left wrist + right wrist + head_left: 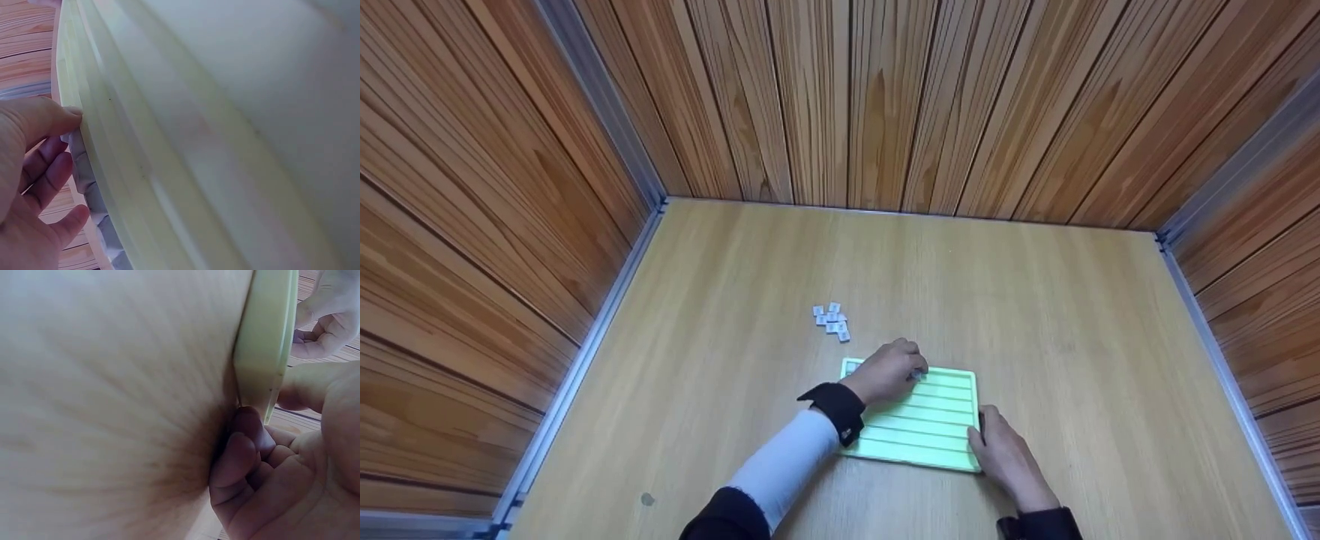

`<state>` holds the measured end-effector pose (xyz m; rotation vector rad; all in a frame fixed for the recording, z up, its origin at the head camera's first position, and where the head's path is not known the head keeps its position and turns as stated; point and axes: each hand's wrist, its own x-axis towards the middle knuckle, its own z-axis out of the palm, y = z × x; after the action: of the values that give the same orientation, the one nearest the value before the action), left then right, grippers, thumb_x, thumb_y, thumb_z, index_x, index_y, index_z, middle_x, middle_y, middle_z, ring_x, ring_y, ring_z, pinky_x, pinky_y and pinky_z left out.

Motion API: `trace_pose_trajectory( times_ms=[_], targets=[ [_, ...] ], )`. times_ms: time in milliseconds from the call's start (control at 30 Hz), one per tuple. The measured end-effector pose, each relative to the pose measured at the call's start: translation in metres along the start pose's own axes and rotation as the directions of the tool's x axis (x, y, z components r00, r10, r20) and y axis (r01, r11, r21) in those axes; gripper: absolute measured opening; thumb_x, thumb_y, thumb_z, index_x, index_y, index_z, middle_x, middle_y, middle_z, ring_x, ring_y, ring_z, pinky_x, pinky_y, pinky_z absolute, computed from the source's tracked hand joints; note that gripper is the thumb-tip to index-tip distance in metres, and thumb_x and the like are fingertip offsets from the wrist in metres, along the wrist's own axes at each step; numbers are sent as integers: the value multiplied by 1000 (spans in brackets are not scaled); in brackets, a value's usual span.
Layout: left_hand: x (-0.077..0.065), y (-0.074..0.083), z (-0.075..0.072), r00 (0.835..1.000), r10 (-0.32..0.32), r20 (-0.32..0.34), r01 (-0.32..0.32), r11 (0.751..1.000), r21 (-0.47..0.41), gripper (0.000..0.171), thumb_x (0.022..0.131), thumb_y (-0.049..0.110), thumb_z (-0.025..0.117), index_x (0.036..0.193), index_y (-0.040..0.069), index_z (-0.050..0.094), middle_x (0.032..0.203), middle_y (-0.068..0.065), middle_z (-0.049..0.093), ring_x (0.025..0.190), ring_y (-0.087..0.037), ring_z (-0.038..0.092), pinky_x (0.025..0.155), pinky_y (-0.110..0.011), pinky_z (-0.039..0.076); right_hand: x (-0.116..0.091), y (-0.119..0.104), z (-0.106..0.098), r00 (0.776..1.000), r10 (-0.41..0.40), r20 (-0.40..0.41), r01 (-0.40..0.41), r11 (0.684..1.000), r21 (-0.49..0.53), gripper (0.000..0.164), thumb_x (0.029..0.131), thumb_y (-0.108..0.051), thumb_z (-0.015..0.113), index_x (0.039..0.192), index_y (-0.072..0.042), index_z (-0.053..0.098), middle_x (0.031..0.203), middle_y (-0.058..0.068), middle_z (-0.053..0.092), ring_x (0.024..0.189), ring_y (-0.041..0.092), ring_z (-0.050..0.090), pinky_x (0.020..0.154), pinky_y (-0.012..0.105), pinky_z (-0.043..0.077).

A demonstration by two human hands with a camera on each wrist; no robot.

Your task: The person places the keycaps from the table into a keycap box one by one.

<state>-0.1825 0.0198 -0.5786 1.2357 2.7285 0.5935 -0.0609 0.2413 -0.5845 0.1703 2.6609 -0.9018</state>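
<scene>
A light green ridged tray (919, 429) lies on the table before me. My left hand (886, 373) reaches over its far edge and pinches a small pale tile (917, 373) between thumb and fingertips. In the left wrist view several grey tiles (84, 171) stand in a row along the tray's far slot, right beside the left fingers. My right hand (1009, 454) grips the tray's right edge, thumb on top and curled fingers against the outer side, as the right wrist view shows. The left forearm hides part of the tray's left side.
A loose cluster of small white tiles (831, 318) lies on the wooden table (720, 322) beyond the tray's far left corner. Wood-panelled walls (877, 105) with metal edging stand at the back and both sides. A dark round spot (647, 499) marks the table at front left.
</scene>
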Motion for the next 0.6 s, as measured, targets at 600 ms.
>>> trace_pose_trajectory(
  times_ms=[600],
  targets=[
    [-1,1,-1,999,38,-8,-38,998,42,19,90,10,72,107,14,78,102,0,67,95,-14,57,80,-21,46,0,-1,0,1000,4,-6,-4,1000,-31,44,103,-17,51,138,7,44,125,23,59,105,28,59,86,48,51]
  ],
)
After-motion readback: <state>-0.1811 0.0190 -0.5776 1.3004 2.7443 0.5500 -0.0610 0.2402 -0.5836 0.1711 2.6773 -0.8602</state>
